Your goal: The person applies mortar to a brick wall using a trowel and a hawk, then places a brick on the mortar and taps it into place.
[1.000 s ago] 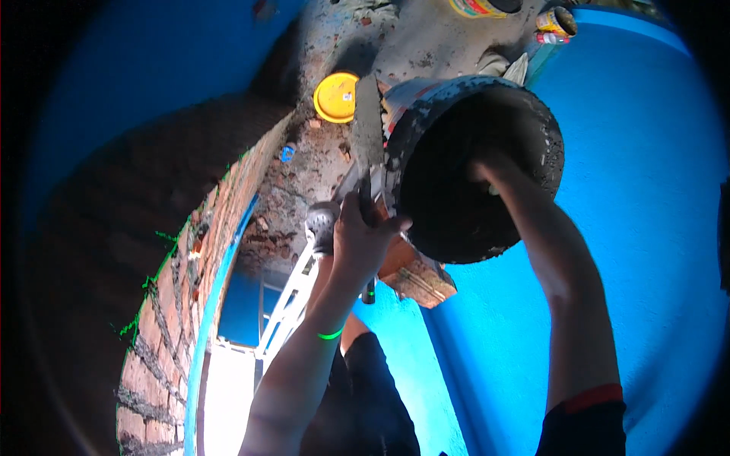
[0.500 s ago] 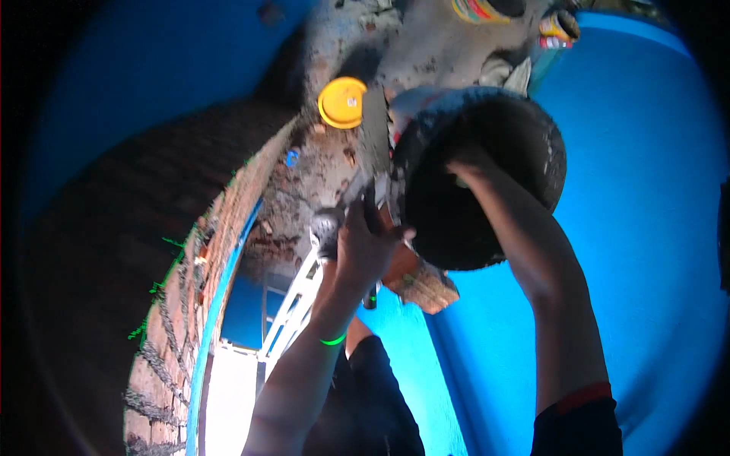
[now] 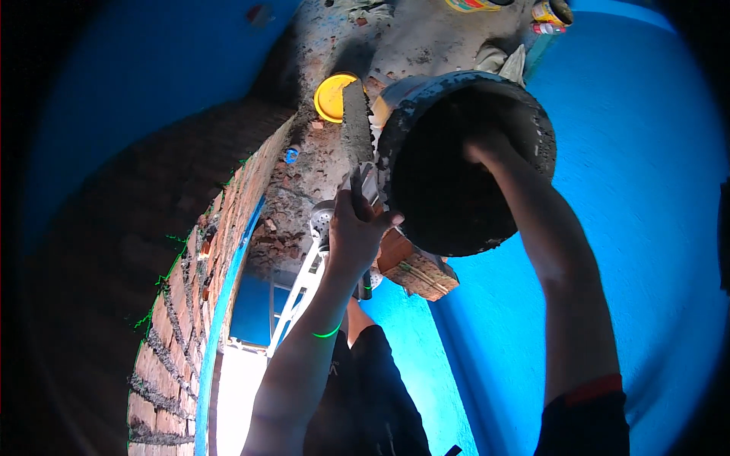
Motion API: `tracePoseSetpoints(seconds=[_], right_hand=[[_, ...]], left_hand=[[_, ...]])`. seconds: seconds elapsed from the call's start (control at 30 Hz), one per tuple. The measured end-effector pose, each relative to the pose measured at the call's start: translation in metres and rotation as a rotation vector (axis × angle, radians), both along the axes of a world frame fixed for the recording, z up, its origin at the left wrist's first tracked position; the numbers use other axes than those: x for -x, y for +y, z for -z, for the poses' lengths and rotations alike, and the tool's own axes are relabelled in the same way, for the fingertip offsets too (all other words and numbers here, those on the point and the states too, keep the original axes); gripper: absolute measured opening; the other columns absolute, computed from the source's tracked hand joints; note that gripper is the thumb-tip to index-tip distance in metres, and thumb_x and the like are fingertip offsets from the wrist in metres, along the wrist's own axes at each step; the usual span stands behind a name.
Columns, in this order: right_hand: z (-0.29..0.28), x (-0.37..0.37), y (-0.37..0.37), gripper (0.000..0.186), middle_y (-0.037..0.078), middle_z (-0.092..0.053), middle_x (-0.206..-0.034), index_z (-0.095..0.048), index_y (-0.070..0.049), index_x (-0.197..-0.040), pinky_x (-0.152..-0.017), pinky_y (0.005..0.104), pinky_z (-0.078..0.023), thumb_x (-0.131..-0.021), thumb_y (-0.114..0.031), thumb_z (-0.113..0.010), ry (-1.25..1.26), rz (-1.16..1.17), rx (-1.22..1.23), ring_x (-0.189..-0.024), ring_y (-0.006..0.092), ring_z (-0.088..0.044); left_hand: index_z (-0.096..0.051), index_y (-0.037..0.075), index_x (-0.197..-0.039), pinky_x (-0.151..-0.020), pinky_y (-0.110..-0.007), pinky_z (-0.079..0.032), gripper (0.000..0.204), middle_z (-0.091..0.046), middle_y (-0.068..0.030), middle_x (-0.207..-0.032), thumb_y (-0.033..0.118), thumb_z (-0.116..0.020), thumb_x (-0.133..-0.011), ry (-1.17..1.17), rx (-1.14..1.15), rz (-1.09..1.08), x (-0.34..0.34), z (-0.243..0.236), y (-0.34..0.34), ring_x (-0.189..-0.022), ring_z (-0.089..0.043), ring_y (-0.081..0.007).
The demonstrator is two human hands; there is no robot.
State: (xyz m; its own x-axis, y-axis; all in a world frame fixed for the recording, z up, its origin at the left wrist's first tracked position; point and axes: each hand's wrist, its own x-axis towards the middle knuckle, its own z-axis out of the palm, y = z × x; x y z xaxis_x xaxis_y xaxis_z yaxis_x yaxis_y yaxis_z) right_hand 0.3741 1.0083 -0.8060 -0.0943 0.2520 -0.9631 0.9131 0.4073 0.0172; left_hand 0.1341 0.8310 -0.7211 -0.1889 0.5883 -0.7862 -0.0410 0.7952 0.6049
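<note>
My left hand (image 3: pixel 354 232) is closed round the handle of a trowel (image 3: pixel 357 125). Wet grey mortar coats its long, narrow blade, which points away from me. Just right of it a large mortar-smeared bucket (image 3: pixel 389 144) is tipped with its dark mouth toward me. Into that mouth reaches my right hand (image 3: pixel 482 146); its fingers are lost in shadow, so what they touch or hold is hidden. Below the bucket's rim, close to my left hand, sits a hollow orange brick (image 3: pixel 420 275).
A brick wall (image 3: pixel 163 357) with grey joints rises on the left. On the rubble-strewn floor lie a yellow lid (image 3: pixel 330 99) and a small blue ring (image 3: pixel 291 156). Yellow tubs (image 3: pixel 551 14) stand at the far end. A blue wall (image 3: pixel 631 190) borders the right side.
My right hand has shifted farther right inside the bucket. The trowel has swung slightly left, still in my left hand. The bucket appears a little farther left and higher in view.
</note>
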Motion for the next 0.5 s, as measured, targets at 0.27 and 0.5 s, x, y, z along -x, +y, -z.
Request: tracePoseSetpoints(seconds=[0.27, 0.5], right_hand=[[0.002, 0.03, -0.063, 0.023, 0.012, -0.067, -0.078, -0.066, -0.006, -0.085, -0.061, 0.0397, -0.052, -0.076, -0.025, -0.058, 0.067, -0.05, 0.219, -0.065, 0.0243, -0.064], [-0.015, 0.013, 0.013, 0.024, 0.012, -0.065, -0.068, -0.065, -0.004, -0.076, -0.057, 0.0364, -0.051, -0.079, -0.027, -0.056, -0.082, 0.26, 0.221, -0.054, 0.0225, -0.061]], left_hand=[[-0.04, 0.006, -0.081, -0.054, -0.03, -0.044, 0.048, -0.046, -0.0026, -0.066, 0.018, -0.084, -0.063, 0.058, -0.004, -0.032, 0.003, -0.001, -0.009, -0.059, -0.048, -0.0143], [-0.041, 0.006, -0.081, -0.056, -0.032, -0.043, 0.056, -0.048, -0.0049, -0.068, 0.027, -0.087, -0.057, 0.07, 0.032, -0.037, 0.008, -0.003, -0.011, -0.06, -0.048, -0.0174]])
